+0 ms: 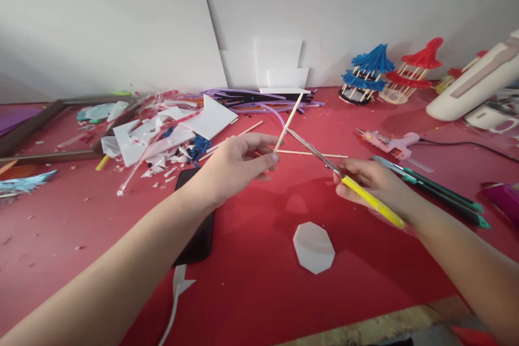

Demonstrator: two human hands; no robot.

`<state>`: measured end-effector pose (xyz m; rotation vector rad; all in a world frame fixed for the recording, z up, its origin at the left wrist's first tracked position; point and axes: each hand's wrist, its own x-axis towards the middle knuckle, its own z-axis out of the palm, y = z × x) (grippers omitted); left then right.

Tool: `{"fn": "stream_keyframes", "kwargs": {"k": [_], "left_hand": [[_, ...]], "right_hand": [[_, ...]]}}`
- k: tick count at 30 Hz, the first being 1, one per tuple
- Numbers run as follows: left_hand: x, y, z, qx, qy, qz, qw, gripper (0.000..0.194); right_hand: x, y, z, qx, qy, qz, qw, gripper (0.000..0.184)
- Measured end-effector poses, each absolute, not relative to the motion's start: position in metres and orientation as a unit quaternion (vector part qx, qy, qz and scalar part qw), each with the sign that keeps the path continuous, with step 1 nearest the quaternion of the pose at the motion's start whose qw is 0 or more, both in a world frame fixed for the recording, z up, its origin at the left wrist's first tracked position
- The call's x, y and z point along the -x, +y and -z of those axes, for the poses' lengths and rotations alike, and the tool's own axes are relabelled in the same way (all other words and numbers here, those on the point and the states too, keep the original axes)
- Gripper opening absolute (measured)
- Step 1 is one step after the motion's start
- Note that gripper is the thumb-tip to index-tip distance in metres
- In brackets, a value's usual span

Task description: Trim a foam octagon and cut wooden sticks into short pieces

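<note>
My left hand [247,159] pinches a thin wooden stick [291,115] near its lower end; the stick slants up and to the right. In my right hand [365,181] are yellow-handled scissors [371,200], their blades pointing up-left and meeting the stick partway along. Whether the blades grip the stick cannot be made out. Behind the hands, another wooden stick [316,153] lies flat on the red table. A white octagonal piece [314,247] lies on the table below and between my hands.
A black phone [198,243] with a white cable lies under my left forearm. White scraps [156,132] and purple pipe cleaners [243,98] are behind. To the right are a pink glue gun [391,142], cutters [433,189], and blue [365,75] and red [411,73] small pavilion models.
</note>
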<state>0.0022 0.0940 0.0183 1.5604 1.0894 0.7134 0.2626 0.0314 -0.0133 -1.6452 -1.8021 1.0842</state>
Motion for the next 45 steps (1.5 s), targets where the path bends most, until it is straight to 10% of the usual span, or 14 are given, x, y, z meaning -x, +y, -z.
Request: {"fn": "stream_keyframes", "kwargs": {"k": [45], "left_hand": [[-0.008,0.084,-0.025,-0.584,0.402,-0.278,0.648,0.017]], "right_hand": [[-0.266,0.023,0.012,0.572,-0.613,-0.499,0.22,0.038]]}}
